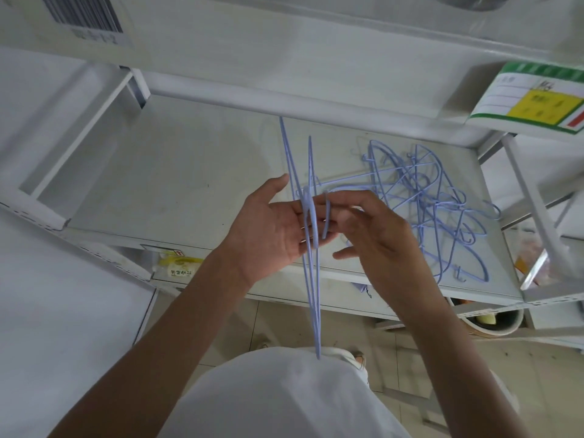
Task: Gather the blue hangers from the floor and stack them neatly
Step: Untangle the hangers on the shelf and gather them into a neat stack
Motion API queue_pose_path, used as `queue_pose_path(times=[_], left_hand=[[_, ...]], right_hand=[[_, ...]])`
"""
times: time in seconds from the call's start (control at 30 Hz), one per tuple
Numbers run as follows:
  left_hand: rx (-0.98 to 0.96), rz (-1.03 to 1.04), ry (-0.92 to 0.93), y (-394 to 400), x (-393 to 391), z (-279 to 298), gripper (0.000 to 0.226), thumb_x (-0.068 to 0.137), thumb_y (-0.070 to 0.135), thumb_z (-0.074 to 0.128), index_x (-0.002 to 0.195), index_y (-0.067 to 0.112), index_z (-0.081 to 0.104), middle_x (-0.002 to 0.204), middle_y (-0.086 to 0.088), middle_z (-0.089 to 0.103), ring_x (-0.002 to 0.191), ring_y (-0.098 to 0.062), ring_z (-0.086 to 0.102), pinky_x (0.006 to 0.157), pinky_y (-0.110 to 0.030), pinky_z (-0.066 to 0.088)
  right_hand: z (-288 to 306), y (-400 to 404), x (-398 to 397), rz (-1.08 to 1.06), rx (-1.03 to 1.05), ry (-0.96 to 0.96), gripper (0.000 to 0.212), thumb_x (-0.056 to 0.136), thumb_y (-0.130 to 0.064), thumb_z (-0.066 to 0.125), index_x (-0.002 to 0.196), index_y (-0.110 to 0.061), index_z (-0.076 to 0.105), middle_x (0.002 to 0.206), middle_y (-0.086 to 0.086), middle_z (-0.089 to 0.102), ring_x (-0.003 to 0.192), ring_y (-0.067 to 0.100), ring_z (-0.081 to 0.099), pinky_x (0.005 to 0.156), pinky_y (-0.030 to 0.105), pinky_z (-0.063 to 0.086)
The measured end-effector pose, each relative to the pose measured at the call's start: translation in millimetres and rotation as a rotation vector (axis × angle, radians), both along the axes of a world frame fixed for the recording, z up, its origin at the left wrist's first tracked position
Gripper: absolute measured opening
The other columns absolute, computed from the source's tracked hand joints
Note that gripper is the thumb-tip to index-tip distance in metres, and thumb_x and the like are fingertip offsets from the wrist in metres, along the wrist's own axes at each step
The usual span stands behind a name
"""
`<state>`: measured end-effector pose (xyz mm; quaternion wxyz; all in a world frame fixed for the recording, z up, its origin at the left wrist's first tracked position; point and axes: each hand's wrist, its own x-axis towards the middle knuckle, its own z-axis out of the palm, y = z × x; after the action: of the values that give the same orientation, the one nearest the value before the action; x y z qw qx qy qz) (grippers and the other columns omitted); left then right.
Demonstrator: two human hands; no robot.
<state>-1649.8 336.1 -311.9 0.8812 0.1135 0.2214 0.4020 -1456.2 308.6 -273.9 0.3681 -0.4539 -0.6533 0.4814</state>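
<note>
A few thin blue wire hangers (313, 273) hang edge-on from the fingers of my left hand (271, 229), their hooks looped over the fingers and their frames reaching from the shelf rail down to my shirt. My right hand (376, 229) is just to the right, its fingertips pinching one hook at the left fingers. A tangled pile of several more blue hangers (439, 200) lies on the white shelf (177, 172), to the right of both hands.
An upper shelf rail (284, 102) crosses just above the hands, with a green and yellow label (534, 105) at its right end. A white shelf upright (537, 210) slants down at right. A round bin (493, 320) stands on the tiled floor below.
</note>
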Motion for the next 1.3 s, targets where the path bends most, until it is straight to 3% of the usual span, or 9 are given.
queue_pose_path(times=[0.13,0.27,0.37,0.57,0.8,0.9,1.03,1.2,1.3], left_hand=[[0.008,-0.016,-0.076,3.5,14.9,4.6,0.068,0.098,0.046,0.047,0.144,-0.004,0.044,0.148,-0.024,0.046,0.135,-0.036,0.045,0.118,-0.049,0.031],[-0.011,0.077,-0.12,6.4,24.4,1.8,0.057,0.098,0.046,0.043,0.13,0.002,0.058,0.146,-0.016,0.053,0.137,-0.029,0.048,0.121,-0.045,0.026],[-0.011,0.085,-0.162,9.1,31.2,-1.6,0.058,0.099,0.047,0.043,0.132,0.002,0.057,0.146,-0.013,0.054,0.136,-0.026,0.05,0.121,-0.042,0.024],[-0.004,0.075,-0.191,12.7,52.5,-2.5,0.067,0.101,0.045,0.042,0.147,-0.003,0.035,0.144,-0.023,0.052,0.135,-0.033,0.05,0.12,-0.043,0.028],[0.102,0.011,0.013,13.8,57.3,6.8,0.055,0.101,0.044,0.041,0.135,0.001,0.044,0.142,-0.023,0.054,0.135,-0.03,0.05,0.115,-0.039,0.032],[0.099,0.037,0.04,10.1,62.3,12.9,0.05,0.099,0.044,0.043,0.128,0.003,0.046,0.141,-0.023,0.056,0.134,-0.03,0.052,0.117,-0.04,0.03],[0.071,0.16,-0.059,2.0,79.6,23.5,0.058,0.1,0.038,0.046,0.142,-0.001,0.038,0.143,-0.029,0.051,0.136,-0.038,0.048,0.12,-0.046,0.026],[0.071,0.259,-0.127,-8.9,102.8,43.3,0.055,0.099,0.036,0.05,0.135,-0.005,0.049,0.143,-0.028,0.05,0.134,-0.039,0.049,0.118,-0.045,0.03],[0.085,0.293,-0.12,-15.6,117.3,50.3,0.05,0.098,0.038,0.05,0.118,-0.006,0.065,0.14,-0.024,0.056,0.13,-0.034,0.054,0.117,-0.045,0.032]], right_hand=[[-4.9,-13.5,7.3,-0.19,0.085,-0.007,0.026,0.105,-0.011,0.049,0.115,-0.024,0.07,0.111,-0.007,0.077,0.103,0.015,0.074,0.077,0.038,0.065],[-21.1,-24.9,20.1,-0.486,0.185,-0.094,0.02,0.099,-0.018,0.056,0.096,-0.028,0.073,0.101,-0.008,0.072,0.094,0.012,0.071,0.074,0.039,0.063],[-40.9,-34.0,25.8,-0.382,-0.025,-0.152,0.01,0.099,-0.03,0.062,0.104,-0.027,0.07,0.1,-0.011,0.076,0.098,0.006,0.072,0.08,0.027,0.059],[-59.0,-28.6,15.2,-0.236,-0.466,-0.033,0.017,0.103,-0.029,0.062,0.113,-0.016,0.066,0.099,0.0,0.08,0.091,0.015,0.077,0.085,0.033,0.059],[-59.4,-28.5,19.0,-0.233,-0.378,0.176,0.027,0.107,-0.02,0.05,0.092,-0.015,0.071,0.062,0.001,0.062,0.051,0.016,0.057,0.053,0.024,0.048],[-61.3,-25.2,24.7,-0.344,-0.256,-0.046,0.012,0.098,-0.035,0.06,0.099,-0.024,0.066,0.078,-0.009,0.067,0.068,0.009,0.064,0.061,0.025,0.049],[-59.6,-19.7,38.5,-0.353,-0.267,-0.182,0.045,0.096,-0.053,0.063,0.132,-0.029,0.051,0.131,-0.008,0.059,0.121,0.007,0.058,0.095,0.032,0.05],[-52.1,-20.5,66.5,-0.118,-0.442,-0.098,0.084,0.079,-0.09,0.037,0.142,-0.036,0.046,0.124,-0.019,0.063,0.111,-0.007,0.056,0.089,0.025,0.042],[-52.8,-21.1,83.6,-0.075,-0.478,0.024,0.077,0.082,-0.085,0.044,0.135,-0.03,0.053,0.12,-0.002,0.072,0.11,0.013,0.07,0.1,0.04,0.054]])
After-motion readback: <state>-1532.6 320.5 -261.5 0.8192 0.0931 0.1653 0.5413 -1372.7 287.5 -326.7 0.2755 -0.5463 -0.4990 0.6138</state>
